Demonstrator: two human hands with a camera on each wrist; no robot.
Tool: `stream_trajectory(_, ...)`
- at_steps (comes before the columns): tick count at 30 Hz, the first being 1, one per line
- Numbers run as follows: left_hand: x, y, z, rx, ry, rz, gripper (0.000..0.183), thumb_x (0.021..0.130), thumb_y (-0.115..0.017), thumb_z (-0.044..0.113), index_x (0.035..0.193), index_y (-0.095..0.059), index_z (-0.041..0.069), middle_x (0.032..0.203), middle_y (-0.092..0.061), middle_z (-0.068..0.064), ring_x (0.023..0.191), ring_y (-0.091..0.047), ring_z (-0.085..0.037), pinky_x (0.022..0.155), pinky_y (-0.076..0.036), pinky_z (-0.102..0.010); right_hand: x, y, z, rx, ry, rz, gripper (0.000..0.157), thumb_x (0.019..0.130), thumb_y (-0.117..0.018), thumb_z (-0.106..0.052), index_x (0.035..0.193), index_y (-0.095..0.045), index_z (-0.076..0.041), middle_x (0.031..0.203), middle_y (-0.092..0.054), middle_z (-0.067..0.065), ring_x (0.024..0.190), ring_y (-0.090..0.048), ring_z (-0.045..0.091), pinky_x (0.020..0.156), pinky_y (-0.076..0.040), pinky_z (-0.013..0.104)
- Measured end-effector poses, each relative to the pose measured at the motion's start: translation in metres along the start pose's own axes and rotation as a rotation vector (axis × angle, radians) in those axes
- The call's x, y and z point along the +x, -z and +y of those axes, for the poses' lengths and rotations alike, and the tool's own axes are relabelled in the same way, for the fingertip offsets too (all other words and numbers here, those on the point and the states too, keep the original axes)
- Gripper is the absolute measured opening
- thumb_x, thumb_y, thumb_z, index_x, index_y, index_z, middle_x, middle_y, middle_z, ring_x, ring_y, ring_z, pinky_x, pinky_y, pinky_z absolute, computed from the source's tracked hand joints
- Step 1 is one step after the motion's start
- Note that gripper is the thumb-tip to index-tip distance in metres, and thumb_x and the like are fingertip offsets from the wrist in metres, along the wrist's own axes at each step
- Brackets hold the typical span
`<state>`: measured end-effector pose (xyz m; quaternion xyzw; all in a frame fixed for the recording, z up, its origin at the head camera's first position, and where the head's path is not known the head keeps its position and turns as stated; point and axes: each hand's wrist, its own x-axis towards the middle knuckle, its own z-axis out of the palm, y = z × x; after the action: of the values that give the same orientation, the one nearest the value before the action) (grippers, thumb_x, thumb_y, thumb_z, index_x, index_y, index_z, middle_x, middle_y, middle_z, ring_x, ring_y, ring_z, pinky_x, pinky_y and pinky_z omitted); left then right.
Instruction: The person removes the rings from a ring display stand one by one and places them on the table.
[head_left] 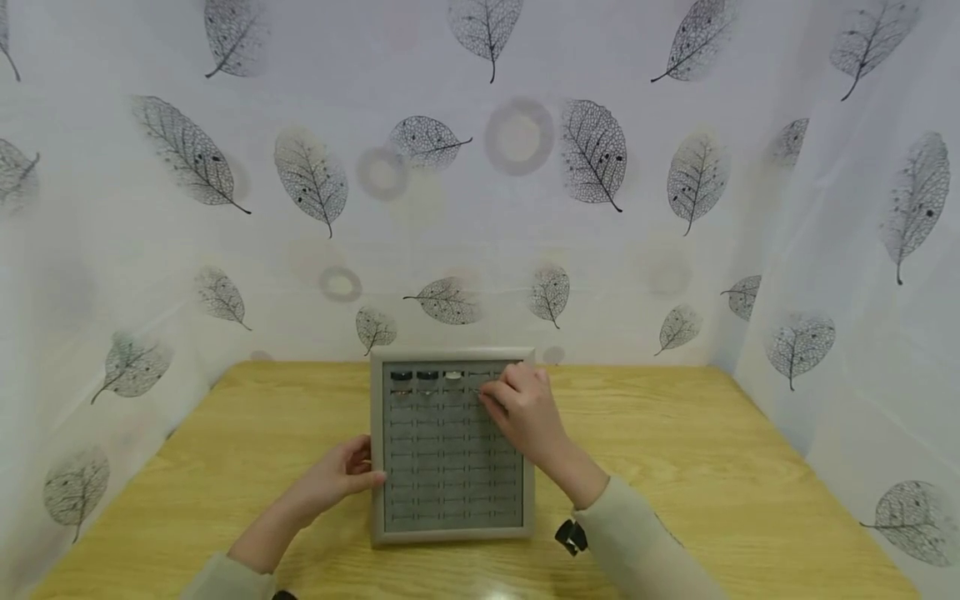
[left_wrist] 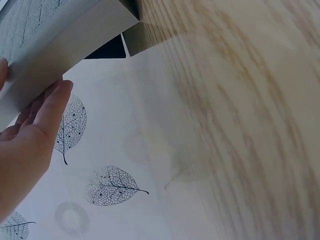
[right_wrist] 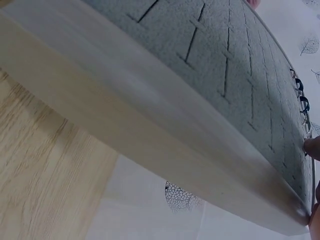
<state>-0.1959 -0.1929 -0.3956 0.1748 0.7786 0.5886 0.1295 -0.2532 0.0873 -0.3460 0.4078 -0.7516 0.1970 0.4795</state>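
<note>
Wood-grain yellow table (head_left: 645,442) carries the rectangular pale-silver display frame (head_left: 377,450), stood up facing the wearer. Inside it: grey slotted pad (head_left: 453,462), textured, rows of narrow slits. Left hand (head_left: 330,483) grips the frame's left edge, thumb on front, fingers along the side. Good brace; hold that so the frame doesn't rock under a push. Right hand (head_left: 528,412) is near the frame's upper right, thumb and index tips together at a second-row slit; can't tell if a ring sits between them. Best to line up with the slit, work straight, no twist. Dark wide rings (head_left: 401,376) and a whitish ring (head_left: 453,376) sit upper left in the frame, thin rings (head_left: 401,392) just below; keep knuckles off them.
</note>
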Motion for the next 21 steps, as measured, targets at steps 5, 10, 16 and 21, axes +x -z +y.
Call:
stream_trajectory(5, 0.0018, -0.0026, -0.0025, -0.009, 0.038, 0.019, 0.064, 0.085, -0.061, 0.022, 0.128, -0.029, -0.012, 0.122, -0.044, -0.024, 0.113, -0.042, -0.037, 0.089, -0.041, -0.039, 0.0009, 0.0014, 0.0010, 0.003, 0.004, -0.008, 0.009, 0.068, -0.074, -0.010, 0.071, -0.067, -0.007, 0.067, -0.046, -0.001, 0.060, -0.043, 0.016, 0.054, -0.027, 0.031)
stream_trajectory(10, 0.0033, -0.0055, -0.0045, -0.030, 0.030, 0.043, 0.069, 0.086, -0.060, 0.022, 0.132, -0.021, -0.012, 0.127, -0.038, -0.028, 0.116, -0.039, -0.038, 0.090, -0.041, -0.039, 0.0007, 0.0025, 0.0017, 0.014, 0.008, -0.006, 0.009, 0.068, -0.074, -0.010, 0.072, -0.067, -0.008, 0.067, -0.046, -0.001, 0.060, -0.042, 0.015, 0.055, -0.028, 0.030)
stream_trajectory(16, 0.0040, -0.0053, -0.0026, -0.043, 0.033, 0.089, 0.069, 0.085, -0.061, 0.021, 0.131, -0.023, -0.012, 0.125, -0.039, -0.029, 0.115, -0.040, -0.038, 0.089, -0.041, -0.038, 0.0005, 0.0031, 0.0026, 0.047, 0.016, 0.011, 0.009, 0.068, -0.074, -0.008, 0.072, -0.066, -0.008, 0.067, -0.044, -0.001, 0.059, -0.041, 0.015, 0.054, -0.026, 0.030)
stream_trajectory(21, 0.0032, -0.0043, -0.0007, -0.019, 0.023, 0.096, 0.066, 0.084, -0.061, 0.022, 0.128, -0.027, -0.014, 0.122, -0.043, -0.028, 0.112, -0.043, -0.037, 0.088, -0.042, -0.036, -0.0006, 0.0036, 0.0024, 0.092, 0.024, 0.018, 0.009, 0.067, -0.074, -0.007, 0.072, -0.066, -0.007, 0.066, -0.043, -0.001, 0.059, -0.039, 0.014, 0.055, -0.025, 0.029)
